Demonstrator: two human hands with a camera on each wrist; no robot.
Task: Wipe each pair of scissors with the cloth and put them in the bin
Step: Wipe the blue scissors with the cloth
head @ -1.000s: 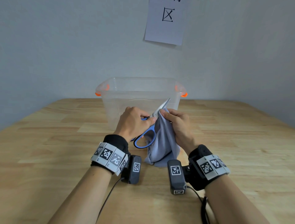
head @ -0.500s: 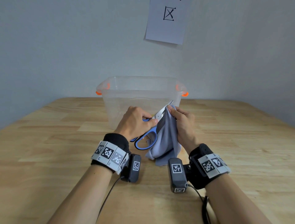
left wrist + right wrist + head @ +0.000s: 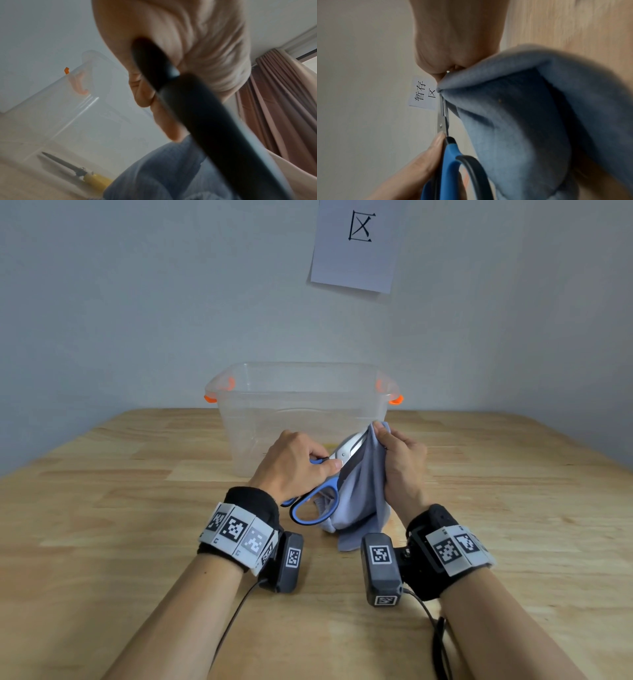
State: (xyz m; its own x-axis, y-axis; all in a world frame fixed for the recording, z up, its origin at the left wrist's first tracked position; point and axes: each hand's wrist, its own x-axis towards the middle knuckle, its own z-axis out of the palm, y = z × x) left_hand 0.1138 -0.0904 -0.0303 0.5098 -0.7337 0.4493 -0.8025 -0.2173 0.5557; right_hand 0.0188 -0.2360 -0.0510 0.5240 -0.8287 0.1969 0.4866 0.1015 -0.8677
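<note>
My left hand (image 3: 301,463) grips the blue-handled scissors (image 3: 317,501) by the handles, blades pointing up and to the right in front of the bin. My right hand (image 3: 399,460) pinches the grey-blue cloth (image 3: 359,501) around the blade tips, which the cloth hides. In the right wrist view the cloth (image 3: 539,108) folds over the steel blades (image 3: 442,120) above the blue handle. The clear plastic bin (image 3: 301,392) with orange latches stands just behind both hands. Through its wall, the left wrist view shows a yellow-handled pair of scissors (image 3: 82,173) lying on the bin's floor.
The wooden table (image 3: 102,508) stretches wide on both sides of the hands. A paper sign (image 3: 356,244) hangs on the wall above the bin. A brown curtain (image 3: 281,102) shows in the left wrist view.
My right hand has slid the cloth up along the blades from near the pivot to the tips. The left hand has kept its hold on the handles, nearly still.
</note>
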